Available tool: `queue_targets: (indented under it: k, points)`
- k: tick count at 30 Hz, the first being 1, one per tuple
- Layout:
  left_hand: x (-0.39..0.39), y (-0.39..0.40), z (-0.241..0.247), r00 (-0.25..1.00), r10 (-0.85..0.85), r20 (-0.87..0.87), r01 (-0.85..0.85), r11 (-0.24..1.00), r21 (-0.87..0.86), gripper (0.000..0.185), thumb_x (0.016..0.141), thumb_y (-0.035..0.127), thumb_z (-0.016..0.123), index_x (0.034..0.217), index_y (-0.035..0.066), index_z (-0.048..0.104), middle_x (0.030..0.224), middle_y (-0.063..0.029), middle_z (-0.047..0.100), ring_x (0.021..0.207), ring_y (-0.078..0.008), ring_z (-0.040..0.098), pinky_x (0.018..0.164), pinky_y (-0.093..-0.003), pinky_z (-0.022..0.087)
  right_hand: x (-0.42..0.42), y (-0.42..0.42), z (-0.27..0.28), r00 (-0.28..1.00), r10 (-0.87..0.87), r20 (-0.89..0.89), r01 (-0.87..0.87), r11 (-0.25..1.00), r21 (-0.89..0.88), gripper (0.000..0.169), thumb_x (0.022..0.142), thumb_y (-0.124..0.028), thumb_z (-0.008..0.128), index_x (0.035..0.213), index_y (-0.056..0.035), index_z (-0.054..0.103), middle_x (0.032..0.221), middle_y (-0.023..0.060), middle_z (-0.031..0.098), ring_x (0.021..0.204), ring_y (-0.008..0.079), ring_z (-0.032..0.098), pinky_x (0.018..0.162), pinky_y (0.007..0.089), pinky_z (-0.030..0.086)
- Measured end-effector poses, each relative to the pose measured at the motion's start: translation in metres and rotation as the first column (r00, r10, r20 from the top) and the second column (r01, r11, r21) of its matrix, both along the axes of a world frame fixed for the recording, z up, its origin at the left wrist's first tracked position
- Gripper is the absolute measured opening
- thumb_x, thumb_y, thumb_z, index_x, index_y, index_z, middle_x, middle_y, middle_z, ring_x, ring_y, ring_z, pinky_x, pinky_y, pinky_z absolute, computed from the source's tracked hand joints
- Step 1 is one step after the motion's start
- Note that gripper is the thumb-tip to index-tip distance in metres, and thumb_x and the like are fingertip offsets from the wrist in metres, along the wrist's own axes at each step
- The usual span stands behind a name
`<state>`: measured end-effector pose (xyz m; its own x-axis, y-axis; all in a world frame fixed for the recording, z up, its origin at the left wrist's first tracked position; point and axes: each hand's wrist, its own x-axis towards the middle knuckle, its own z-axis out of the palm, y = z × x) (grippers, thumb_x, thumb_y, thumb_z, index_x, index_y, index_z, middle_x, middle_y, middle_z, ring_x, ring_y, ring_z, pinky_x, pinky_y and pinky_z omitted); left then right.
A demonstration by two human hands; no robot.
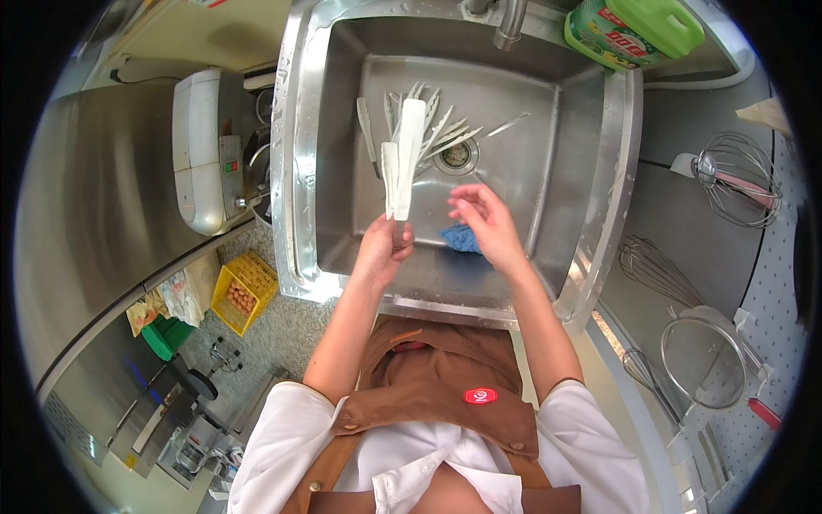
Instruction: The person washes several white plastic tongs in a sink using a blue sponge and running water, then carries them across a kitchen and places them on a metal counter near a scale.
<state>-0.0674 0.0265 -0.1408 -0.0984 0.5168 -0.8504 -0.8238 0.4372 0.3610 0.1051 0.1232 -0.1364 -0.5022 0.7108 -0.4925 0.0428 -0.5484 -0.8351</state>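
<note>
Over the lower left part of the steel sink [302, 193], my left hand [385, 247] is closed around pale, flat kitchen utensils [410, 160], one long and wide, another narrower with a scalloped tip. Several tongs [443, 132] with scalloped ends lie fanned out on the sink floor behind them, left of and beside the drain [457, 155]; one more [366, 128] lies farther left. A thin metal piece [509, 124] is right of the drain. My right hand [488, 225] is empty, fingers apart, above a crumpled blue cloth [460, 238] that it partly hides.
A faucet [510, 29] reaches over the sink's far edge. A green detergent jug [632, 32] stands at the far right corner. To the left are a machine [209, 154] and a yellow basket of eggs [257, 283]. Whisks [661, 270] and a strainer [704, 362] hang at right.
</note>
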Motion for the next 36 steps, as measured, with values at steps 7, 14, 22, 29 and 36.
queue_targets:
  k: [7, 14, 22, 29, 36]
  points:
    - [0.017, 0.0, 0.034, 0.995, -0.097, 0.001, 0.097, 0.995, 0.016, 0.015, 0.091, 0.005, 0.037, 0.099, 0.004, 0.049, 0.067, -0.0024, 0.048, 0.055, -0.0075, 0.038, 0.042, -0.0211, 0.025, -0.038, 0.009, 0.031, 0.983, 0.054, -0.174, -0.065, 0.996, -0.062, 0.021, 0.094, -0.017, 0.057, 0.108, -0.0018, 0.06, 0.091, 0.001, 0.062, 0.076, 0.0073, 0.053, 0.069, 0.0223, 0.043]
    - [0.02, -0.004, 0.04, 0.946, -0.233, -0.225, 0.226, 0.972, -0.061, 0.03, 0.097, 0.014, 0.041, 0.123, 0.002, 0.048, 0.09, -0.0052, 0.059, 0.077, -0.0119, 0.055, 0.065, -0.024, 0.045, -0.035, 0.005, 0.029, 0.984, -0.019, -0.176, -0.002, 0.993, -0.116, 0.015, 0.093, -0.016, 0.059, 0.098, -0.0019, 0.061, 0.08, -0.001, 0.06, 0.069, 0.0056, 0.051, 0.065, 0.0213, 0.042]
    - [0.022, -0.002, 0.047, 0.691, -0.359, -0.627, 0.554, 0.82, 0.141, 0.024, 0.101, 0.019, 0.041, 0.115, 0.002, 0.05, 0.075, -0.0016, 0.052, 0.073, -0.0118, 0.049, 0.07, -0.0253, 0.04, -0.032, 0.0, 0.016, 0.99, -0.015, -0.138, -0.005, 0.99, -0.144, 0.014, 0.094, -0.015, 0.057, 0.099, -0.0018, 0.061, 0.082, -0.0001, 0.061, 0.071, 0.0056, 0.053, 0.065, 0.0216, 0.042]
    - [0.024, -0.001, 0.048, 0.804, -0.305, -0.51, 0.465, 0.857, 0.222, 0.018, 0.101, 0.019, 0.041, 0.102, 0.005, 0.051, 0.068, 0.0037, 0.04, 0.062, -0.0047, 0.035, 0.055, -0.0203, 0.029, 0.035, -0.027, -0.154, 0.887, 0.161, 0.432, -0.25, 0.955, 0.157, 0.027, 0.09, -0.023, 0.06, 0.112, -0.0072, 0.058, 0.105, 0.0163, 0.062, 0.098, 0.0273, 0.061, 0.08, 0.0355, 0.049]
    - [0.028, -0.005, 0.062, 0.789, -0.298, -0.537, 0.431, 0.892, 0.139, 0.017, 0.1, 0.018, 0.043, 0.098, 0.004, 0.053, 0.067, 0.0043, 0.04, 0.061, -0.0046, 0.034, 0.055, -0.0212, 0.03, 0.044, -0.071, -0.19, 0.226, 0.439, 0.87, -0.802, 0.59, -0.09, 0.049, 0.074, -0.014, 0.071, 0.119, -0.0142, 0.052, 0.121, 0.0219, 0.046, 0.112, 0.0446, 0.05, 0.09, 0.0471, 0.047]
